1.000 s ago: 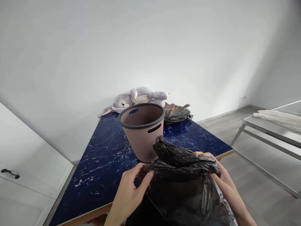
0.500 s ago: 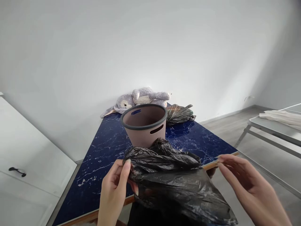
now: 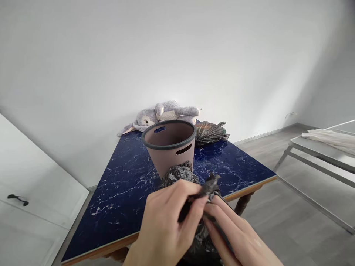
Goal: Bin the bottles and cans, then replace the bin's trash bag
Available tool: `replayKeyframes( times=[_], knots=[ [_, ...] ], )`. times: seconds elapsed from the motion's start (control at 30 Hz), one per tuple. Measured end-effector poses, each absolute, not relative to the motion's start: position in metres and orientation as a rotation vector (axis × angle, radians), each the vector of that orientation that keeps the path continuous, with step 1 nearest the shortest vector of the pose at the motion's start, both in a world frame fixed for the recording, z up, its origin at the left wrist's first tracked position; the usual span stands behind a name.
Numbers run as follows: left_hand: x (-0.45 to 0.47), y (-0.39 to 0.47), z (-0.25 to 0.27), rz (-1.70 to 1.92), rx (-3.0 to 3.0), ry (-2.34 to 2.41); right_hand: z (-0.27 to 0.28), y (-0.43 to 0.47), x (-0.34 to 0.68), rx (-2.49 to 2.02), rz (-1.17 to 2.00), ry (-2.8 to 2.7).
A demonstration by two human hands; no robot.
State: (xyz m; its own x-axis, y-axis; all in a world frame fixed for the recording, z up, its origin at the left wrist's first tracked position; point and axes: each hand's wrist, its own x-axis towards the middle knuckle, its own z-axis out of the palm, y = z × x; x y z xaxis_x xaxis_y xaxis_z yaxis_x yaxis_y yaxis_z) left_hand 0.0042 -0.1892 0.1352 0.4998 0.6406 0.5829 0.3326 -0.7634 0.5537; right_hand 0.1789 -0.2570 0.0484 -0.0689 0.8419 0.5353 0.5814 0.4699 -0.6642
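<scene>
A thin black plastic bag (image 3: 180, 173) is bunched up at the near edge of the table, part of it hanging down below my hands. My left hand (image 3: 172, 218) pinches a gathered piece of it between thumb and fingers. Right against it, my right hand (image 3: 230, 225) has its fingers closed on the bag too, and the two sets of fingertips nearly meet. Just beyond stands a brownish-pink trash can (image 3: 169, 155), upright, with a dark grey rim and slotted handles. The bag's crumpled top overlaps the can's lower front from my viewpoint.
The blue marbled table (image 3: 119, 192) has a wooden edge. A grey plush toy (image 3: 166, 112) lies at its far end, beside a filled black bag (image 3: 209, 132). A white cabinet (image 3: 36, 184) stands left; a metal-framed bench (image 3: 318, 147) with white cloth stands right.
My right hand has moved left from beside the bag and now grips it. My left hand has shifted right. The bag, spread wide before, is now gathered between both hands.
</scene>
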Motion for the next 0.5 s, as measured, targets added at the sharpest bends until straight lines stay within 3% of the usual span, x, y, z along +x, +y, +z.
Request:
replayKeyframes(
  times=[0.2, 0.4, 0.5],
  knots=[
    [0.009, -0.198, 0.131, 1.001, 2.723, 0.442, 0.037, -0.243, 0.187, -1.315, 0.167, -1.827],
    [-0.005, -0.179, 0.099, 1.131, 2.505, 1.223, 0.027, -0.238, 0.196, -1.48, 0.148, -1.702],
    [-0.007, -0.173, 0.092, 0.914, 2.412, 1.311, 0.024, -0.236, 0.195, -1.505, 0.194, -1.697]
  ],
)
